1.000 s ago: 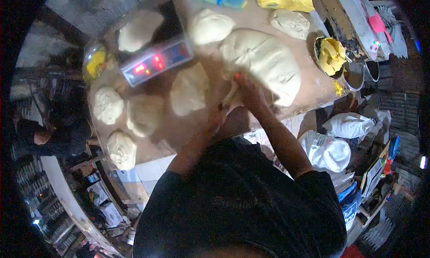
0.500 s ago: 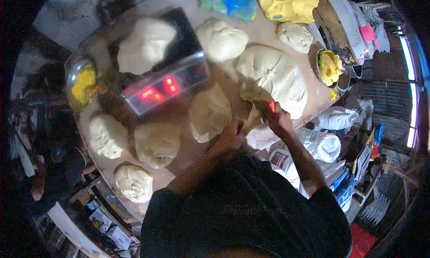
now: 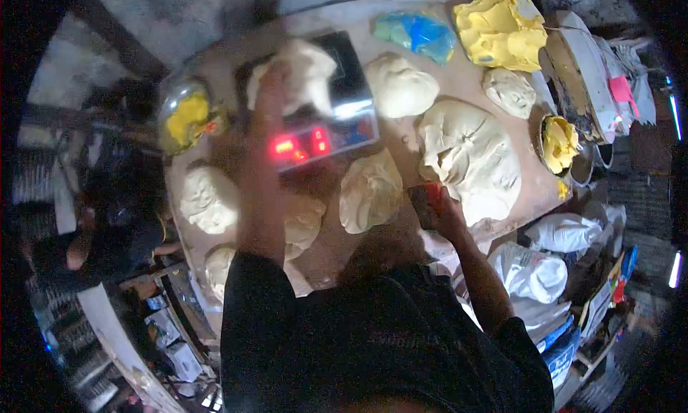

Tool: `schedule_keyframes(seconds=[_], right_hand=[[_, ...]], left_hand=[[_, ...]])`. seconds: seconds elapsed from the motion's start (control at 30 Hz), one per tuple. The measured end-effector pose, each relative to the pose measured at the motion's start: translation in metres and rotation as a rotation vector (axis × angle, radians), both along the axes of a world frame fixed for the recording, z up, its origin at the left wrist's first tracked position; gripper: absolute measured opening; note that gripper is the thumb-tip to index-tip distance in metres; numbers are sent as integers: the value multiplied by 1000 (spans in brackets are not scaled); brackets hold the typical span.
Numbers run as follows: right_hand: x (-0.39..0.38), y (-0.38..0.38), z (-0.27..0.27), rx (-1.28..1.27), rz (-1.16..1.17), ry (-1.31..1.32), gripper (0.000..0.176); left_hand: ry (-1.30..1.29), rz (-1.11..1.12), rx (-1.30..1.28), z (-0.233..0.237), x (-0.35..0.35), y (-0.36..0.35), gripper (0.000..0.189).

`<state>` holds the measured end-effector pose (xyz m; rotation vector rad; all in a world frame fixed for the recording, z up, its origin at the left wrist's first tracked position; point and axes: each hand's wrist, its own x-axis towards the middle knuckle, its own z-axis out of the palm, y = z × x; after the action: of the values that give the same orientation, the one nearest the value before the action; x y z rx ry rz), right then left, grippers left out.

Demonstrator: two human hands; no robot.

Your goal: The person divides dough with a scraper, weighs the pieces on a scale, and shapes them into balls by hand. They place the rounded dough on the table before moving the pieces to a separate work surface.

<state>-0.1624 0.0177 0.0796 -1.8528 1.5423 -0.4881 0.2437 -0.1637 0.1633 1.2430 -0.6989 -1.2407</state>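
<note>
My left hand (image 3: 272, 80) is smeared by motion over the pale dough lump (image 3: 312, 73) on the digital scale (image 3: 358, 123); its fingers do not show clearly. Red digits glow on the scale's front. Lower on the right, my right hand (image 3: 449, 212) is closed around a red-handled dough scraper (image 3: 428, 200), beside the near edge of a large dough mass (image 3: 476, 155). The large mass has a cut, folded edge on its left. Between my hands lies a separate dough lump (image 3: 370, 191).
More dough lumps (image 3: 208, 200) lie around the scale. At the back are a blue-green plastic bag (image 3: 416, 35) and a yellow block (image 3: 499, 30). A tin of yellow fat (image 3: 559, 144) stands right, a clear container (image 3: 185, 119) left. White sacks (image 3: 534, 270) sit beside the table.
My left hand has moved from the large dough mass up and left to the scale. My right hand has drawn the scraper back from the dough. The view has shifted.
</note>
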Motion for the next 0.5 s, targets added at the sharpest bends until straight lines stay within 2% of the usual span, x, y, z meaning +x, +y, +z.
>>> schedule_keyframes(seconds=[0.03,0.07,0.1,0.17,0.23,0.27,0.3,0.33,0.37,0.4,0.43,0.5], right_hand=[[-4,5,-1,24,-6,-176,41],[-4,8,15,-77,71,-102,42],[-16,16,7,-89,88,-123,42],[-48,32,-19,-88,-28,-194,45],[-61,48,4,-125,-44,-250,47],[-69,55,12,-156,-64,-283,49],[-81,63,8,-152,-63,-296,49],[-98,73,1,-179,-117,-51,47],[-111,82,-3,-203,-171,199,45],[-116,81,11,-157,-259,54,40],[-125,86,9,-156,-271,50,40],[-143,95,3,-193,-393,-143,38]], left_hand=[[-929,-40,-229,-26,34,-6,35],[-1867,100,-301,-52,62,8,38],[-1891,121,-295,-42,58,25,38],[-1839,675,-189,-17,27,71,35],[-1420,498,-201,6,-32,113,37],[-1000,333,-346,-28,-48,119,35],[-1037,311,-305,-11,-108,138,34],[-1345,124,-148,-3,-160,156,33],[-1080,-129,-249,-61,-197,166,35],[-728,-378,-280,-119,-232,176,39],[-417,-581,-227,-176,-268,186,43],[-1159,-723,-1,-120,-340,206,40]])
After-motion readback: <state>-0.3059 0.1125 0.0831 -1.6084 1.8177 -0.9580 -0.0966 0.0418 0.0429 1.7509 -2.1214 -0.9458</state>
